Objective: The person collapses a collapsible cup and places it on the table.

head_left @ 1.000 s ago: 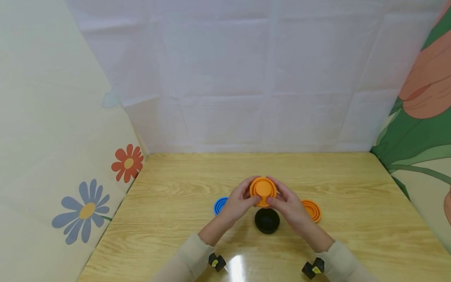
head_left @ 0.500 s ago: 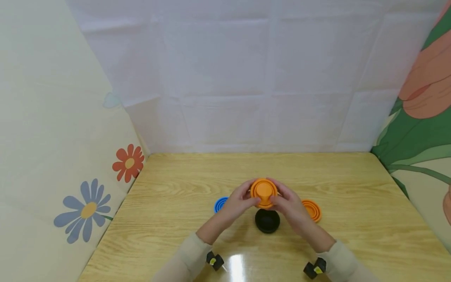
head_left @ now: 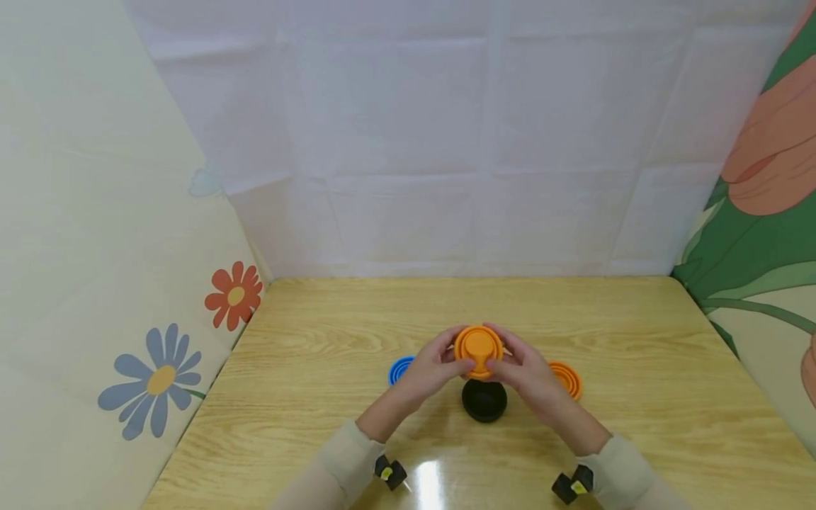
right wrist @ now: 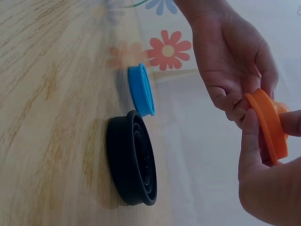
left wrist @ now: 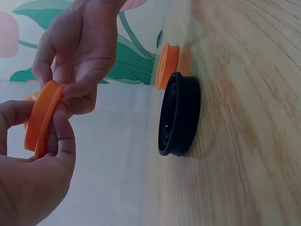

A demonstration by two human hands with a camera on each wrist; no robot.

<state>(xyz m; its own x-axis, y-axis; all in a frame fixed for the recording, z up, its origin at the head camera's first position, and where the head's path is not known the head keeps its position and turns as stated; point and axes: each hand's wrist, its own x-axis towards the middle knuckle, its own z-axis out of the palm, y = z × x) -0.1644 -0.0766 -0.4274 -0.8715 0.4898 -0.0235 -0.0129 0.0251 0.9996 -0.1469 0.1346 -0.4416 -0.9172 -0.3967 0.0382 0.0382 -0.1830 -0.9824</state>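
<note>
An orange collapsible cup, ringed and pressed mostly flat, is held up off the table between both hands. On its left edge my left hand grips it, thumb on the near side and fingers around the rim. My right hand pinches the opposite edge in the same way; in the right wrist view its thumb and fingers clasp the orange cup. Below the hands a black collapsible cup rests on the table, its folded rings visible in the left wrist view.
A blue collapsible cup lies left of the black one, partly hidden by the left hand. Another orange collapsible cup lies to the right, partly behind the right hand. The wooden table meets a white cloth at its back edge.
Both hands and the held orange cup have come slightly down and nearer in the head view. The grip looks the same, and the cups on the table have stayed put.
</note>
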